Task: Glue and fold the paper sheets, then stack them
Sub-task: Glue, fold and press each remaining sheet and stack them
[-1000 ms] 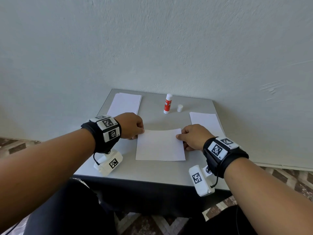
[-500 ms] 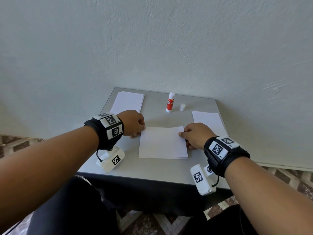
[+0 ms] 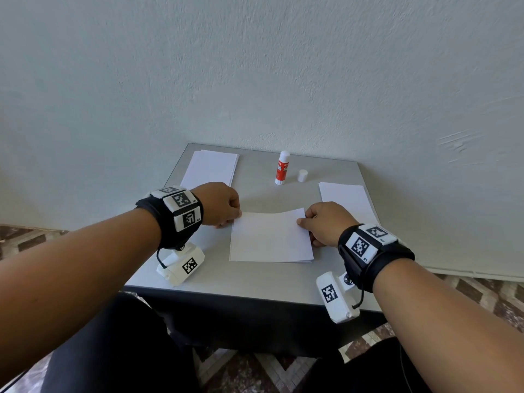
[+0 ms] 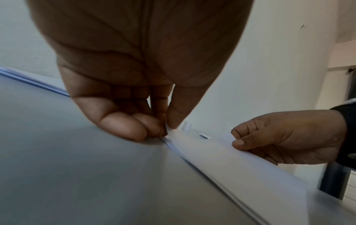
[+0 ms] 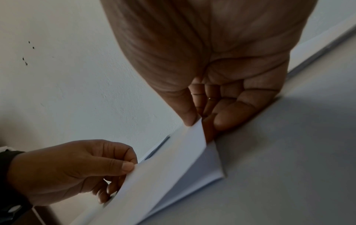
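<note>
A white paper sheet (image 3: 270, 239) lies folded over itself in the middle of the grey table (image 3: 241, 275). My left hand (image 3: 224, 205) pinches its far left corner between thumb and fingers (image 4: 169, 127). My right hand (image 3: 323, 225) pinches the far right corner (image 5: 196, 126), and the top flap (image 5: 163, 167) stands lifted off the lower layer there. The far edge sags between the two hands. A red and white glue stick (image 3: 282, 168) stands uncapped at the back, its white cap (image 3: 302, 175) beside it.
A pile of white sheets (image 3: 211, 168) lies at the back left of the table. Another white sheet (image 3: 347, 199) lies at the right, partly behind my right hand. A pale wall rises directly behind the table. Patterned floor shows below.
The paper's far edge has come toward me, so the folded sheet looks shorter. Both hands keep their pinch on the corners and have shifted only slightly.
</note>
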